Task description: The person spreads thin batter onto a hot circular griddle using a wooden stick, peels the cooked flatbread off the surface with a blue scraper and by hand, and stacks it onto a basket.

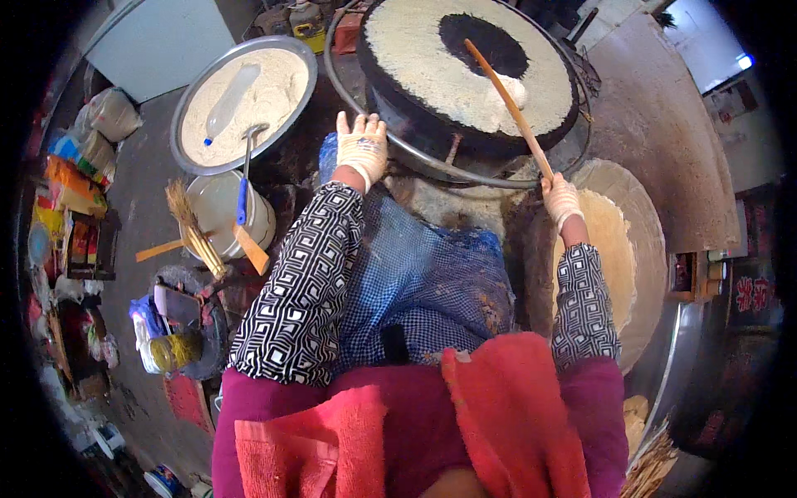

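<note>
My right hand (562, 202), in a pale glove with the fingertips out, is closed round the lower end of a long flat wooden batter spreader (510, 101). The spreader reaches over a large round black griddle (473, 51). A pale layer of batter (407, 50) coats the griddle in a wide ring, leaving a dark middle bare. Beside the spreader lies a thicker lump of batter (516, 90). My left hand (363, 149), gloved alike, rests with fingers stretched out by the metal hoop (407, 152) that circles the griddle. It holds nothing that I can see.
At the left stands a metal basin (311, 70) of pale batter with a blue-handled ladle (243, 187) and a clear bottle-like scoop (232, 101). A white bucket (266, 212) and a straw brush (191, 224) sit below. Thin flatbreads (604, 241) lie on a round board (652, 290) at the right.
</note>
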### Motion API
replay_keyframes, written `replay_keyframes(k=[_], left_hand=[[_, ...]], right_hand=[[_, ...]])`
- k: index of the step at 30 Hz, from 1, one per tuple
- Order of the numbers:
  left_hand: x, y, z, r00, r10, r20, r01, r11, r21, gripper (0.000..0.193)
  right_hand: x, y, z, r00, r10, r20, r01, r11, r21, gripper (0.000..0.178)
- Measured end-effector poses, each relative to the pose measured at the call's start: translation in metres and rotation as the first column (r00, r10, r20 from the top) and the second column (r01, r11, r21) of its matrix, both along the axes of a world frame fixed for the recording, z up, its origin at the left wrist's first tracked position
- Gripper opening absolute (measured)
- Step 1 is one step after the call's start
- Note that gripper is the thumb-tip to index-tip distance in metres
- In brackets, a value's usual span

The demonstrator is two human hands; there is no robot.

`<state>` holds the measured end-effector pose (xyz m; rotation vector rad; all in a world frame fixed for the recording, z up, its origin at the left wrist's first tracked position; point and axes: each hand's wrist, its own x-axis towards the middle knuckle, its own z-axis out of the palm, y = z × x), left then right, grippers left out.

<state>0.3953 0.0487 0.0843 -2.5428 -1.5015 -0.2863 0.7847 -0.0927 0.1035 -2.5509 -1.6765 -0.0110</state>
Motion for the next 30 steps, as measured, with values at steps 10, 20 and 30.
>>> replay_keyframes(k=[10, 20, 30], left_hand=[[-0.024, 0.035, 0.009, 0.98, 0.122, -0.155, -0.146, 0.977, -0.155, 0.073], [0.047, -0.073, -0.005, 0.966, -0.243, -0.086, 0.241, 0.97, -0.037, 0.068], [0.012, -0.041, -0.015, 0.966, -0.225, -0.129, 0.224, 0.974, -0.018, 0.064]], right_hand=[[0.009, -0.022, -0.006, 0.984, -0.109, -0.143, 0.106, 0.994, -0.026, 0.031], [-0.006, -0.015, 0.007, 0.986, -0.126, -0.107, 0.114, 0.987, -0.112, 0.037], [-0.014, 0.006, 0.005, 0.996, -0.083, -0.036, 0.081, 0.995, -0.055, 0.031]])
